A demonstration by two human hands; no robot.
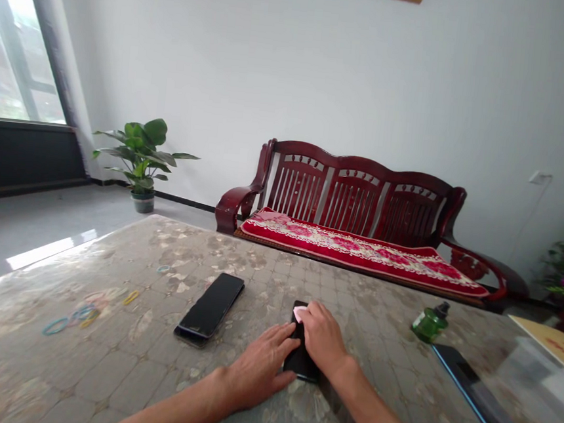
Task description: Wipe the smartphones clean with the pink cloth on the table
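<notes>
A black smartphone (pixel 302 361) lies face up on the table in front of me. My left hand (pixel 261 364) rests flat along its left side, fingers stretched and thumb apart, with the fingertips touching the phone's edge. Between the fingers of my right hand (pixel 321 333) is a small pink cloth (pixel 299 314), pressed against the upper part of the screen. Much of the phone is hidden under both hands. Left of them lies a larger black smartphone (pixel 212 305), its lower end slightly raised over something I cannot make out.
Several colored rubber bands (pixel 86 313) lie on the left of the patterned tablecloth (pixel 115 368). At the right are a green spray bottle (pixel 430 322), a blue-edged phone (pixel 480 397) and a clear plastic box (pixel 539 372). A wooden bench (pixel 353 191) stands beyond the table, a potted plant (pixel 145 153) farther left.
</notes>
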